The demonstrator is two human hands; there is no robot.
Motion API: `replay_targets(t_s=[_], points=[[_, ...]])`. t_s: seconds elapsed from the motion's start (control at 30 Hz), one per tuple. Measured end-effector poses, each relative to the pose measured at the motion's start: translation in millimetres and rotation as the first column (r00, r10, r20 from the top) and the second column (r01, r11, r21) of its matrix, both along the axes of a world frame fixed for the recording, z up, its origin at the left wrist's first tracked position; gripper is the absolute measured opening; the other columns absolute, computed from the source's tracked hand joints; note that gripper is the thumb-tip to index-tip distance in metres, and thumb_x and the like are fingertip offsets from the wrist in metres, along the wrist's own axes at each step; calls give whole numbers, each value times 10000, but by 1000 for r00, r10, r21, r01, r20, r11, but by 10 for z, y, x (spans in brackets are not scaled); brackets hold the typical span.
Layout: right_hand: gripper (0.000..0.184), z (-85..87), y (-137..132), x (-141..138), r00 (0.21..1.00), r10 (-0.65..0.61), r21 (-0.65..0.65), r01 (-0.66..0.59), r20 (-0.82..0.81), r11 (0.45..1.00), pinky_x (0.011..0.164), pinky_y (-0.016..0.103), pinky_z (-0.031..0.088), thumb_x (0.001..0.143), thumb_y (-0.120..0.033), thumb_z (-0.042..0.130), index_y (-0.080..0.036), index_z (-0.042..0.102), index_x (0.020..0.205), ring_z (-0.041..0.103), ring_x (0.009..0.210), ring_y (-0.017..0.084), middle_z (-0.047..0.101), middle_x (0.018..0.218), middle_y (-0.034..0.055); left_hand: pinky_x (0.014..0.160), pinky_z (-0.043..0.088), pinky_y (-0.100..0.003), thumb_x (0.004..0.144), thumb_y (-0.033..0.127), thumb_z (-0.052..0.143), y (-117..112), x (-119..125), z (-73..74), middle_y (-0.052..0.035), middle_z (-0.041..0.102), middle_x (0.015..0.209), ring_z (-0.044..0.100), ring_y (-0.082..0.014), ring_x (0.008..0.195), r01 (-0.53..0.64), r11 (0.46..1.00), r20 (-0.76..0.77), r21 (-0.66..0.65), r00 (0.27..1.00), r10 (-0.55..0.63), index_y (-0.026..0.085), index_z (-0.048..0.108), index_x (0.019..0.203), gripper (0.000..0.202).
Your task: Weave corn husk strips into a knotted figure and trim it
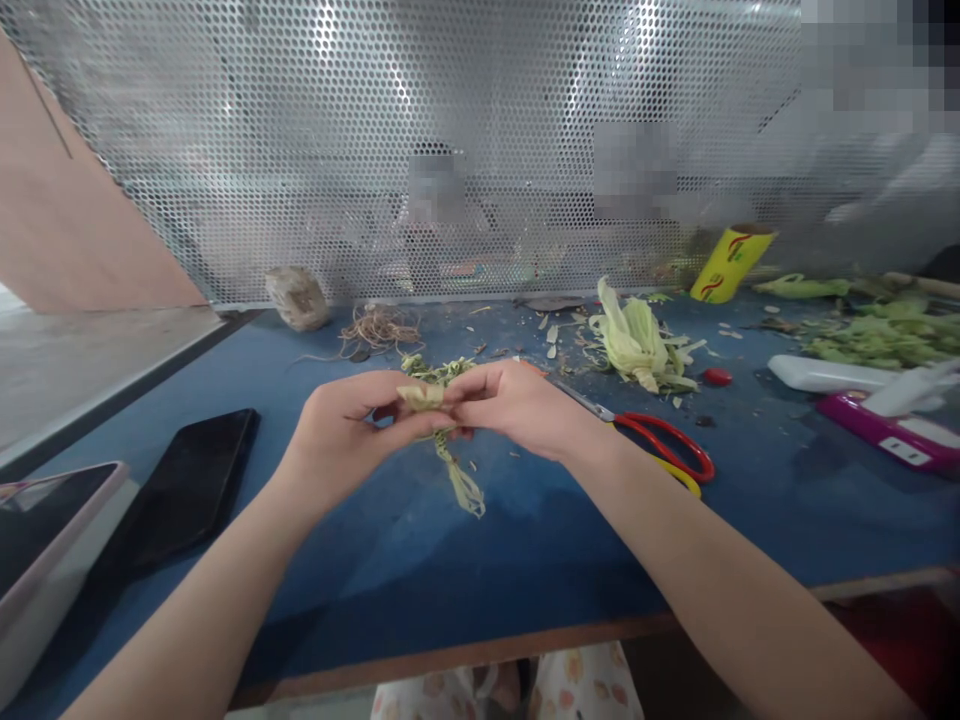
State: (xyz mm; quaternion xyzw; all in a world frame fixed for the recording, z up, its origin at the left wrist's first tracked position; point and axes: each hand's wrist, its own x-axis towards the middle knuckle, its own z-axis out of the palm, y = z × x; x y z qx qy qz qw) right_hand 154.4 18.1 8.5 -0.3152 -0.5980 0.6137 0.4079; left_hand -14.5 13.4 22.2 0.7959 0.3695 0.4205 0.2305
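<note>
Between the fingertips of my left hand and my right hand is a pale green piece of plant husk, bent or folded. Both hands pinch it, one from each side. A braided or knotted strand of the same fibre hangs below the fingers and ends in a loose loop. More greenish plant bits show just behind the fingertips. Scissors with red and yellow handles lie beside my right wrist, their blades partly hidden by it.
A black phone and a tablet-like device lie at left. Farther back are a wrapped lump, tangled string, a leafy husk bunch, a yellow tube and a purple-and-white tool. A perforated metal screen borders the blue table.
</note>
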Motion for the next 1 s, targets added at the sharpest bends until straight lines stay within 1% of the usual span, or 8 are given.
replay_targets(t_s=[0.23, 0.37, 0.47, 0.67, 0.77, 0.83, 0.93, 1.0], points=[[78, 44, -33, 0, 997, -14, 43, 11, 74, 999, 550, 199, 451, 686, -141, 607, -147, 680, 714, 529, 525, 55, 598, 576, -25, 486, 459, -205, 612, 164, 702, 7, 25, -13, 33, 652, 548, 587, -111, 510, 121, 978, 199, -169, 976, -86, 219, 666, 567, 79], [179, 90, -80, 11, 988, -40, 139, 19, 152, 990, 646, 223, 470, 719, -145, 567, -178, 691, 844, 592, 658, 83, 660, 730, -2, 506, 484, -229, 584, 162, 719, 37, 11, -34, 24, 675, 575, 600, -129, 523, 62, 982, 291, -180, 957, -7, 225, 677, 569, 77], [200, 76, -92, 11, 985, -46, 225, 8, 165, 974, 700, 241, 462, 706, -225, 610, -197, 685, 889, 604, 746, 111, 673, 806, -1, 504, 481, -225, 569, 156, 726, 51, 4, -50, 27, 679, 580, 596, -125, 527, 2, 984, 338, -176, 939, 58, 228, 676, 552, 90], [183, 16, -82, -20, 971, -169, 394, 91, 169, 915, 563, 217, 411, 717, -325, 606, -166, 689, 750, 555, 612, 100, 624, 655, -20, 544, 500, -227, 561, 174, 743, 90, -2, -131, 30, 690, 620, 609, -123, 571, 111, 968, 462, -226, 887, 6, 254, 697, 590, 97], [185, 19, -93, -31, 971, -178, 415, 97, 162, 905, 508, 203, 382, 732, -318, 590, -163, 691, 726, 522, 557, 84, 591, 599, -29, 567, 499, -214, 579, 199, 741, 90, 0, -135, 31, 694, 652, 605, -111, 593, 118, 963, 489, -241, 872, 15, 259, 697, 583, 74], [165, 20, -95, -39, 976, -173, 395, 108, 132, 912, 537, 206, 406, 729, -289, 593, -169, 702, 761, 545, 593, 90, 626, 648, -18, 536, 486, -204, 595, 236, 735, 77, 4, -107, 27, 683, 651, 584, -101, 565, 113, 957, 467, -266, 884, 26, 261, 709, 670, 82], [174, 12, -83, -43, 978, -178, 355, 129, 106, 926, 593, 221, 443, 720, -270, 600, -182, 707, 825, 585, 664, 111, 675, 748, 5, 455, 438, -182, 644, 286, 699, 52, 7, -39, 47, 602, 537, 514, -77, 469, 112, 942, 405, -316, 914, 27, 262, 658, 975, 334], [189, 6, -66, -34, 977, -191, 333, 149, 97, 931, 590, 225, 450, 713, -282, 606, -190, 707, 843, 589, 660, 114, 682, 758, 10, 451, 426, -171, 669, 288, 677, 39, 4, 0, 66, 547, 497, 487, -66, 449, 100, 945, 361, -312, 932, 21, 243, 596, 1085, 426]])
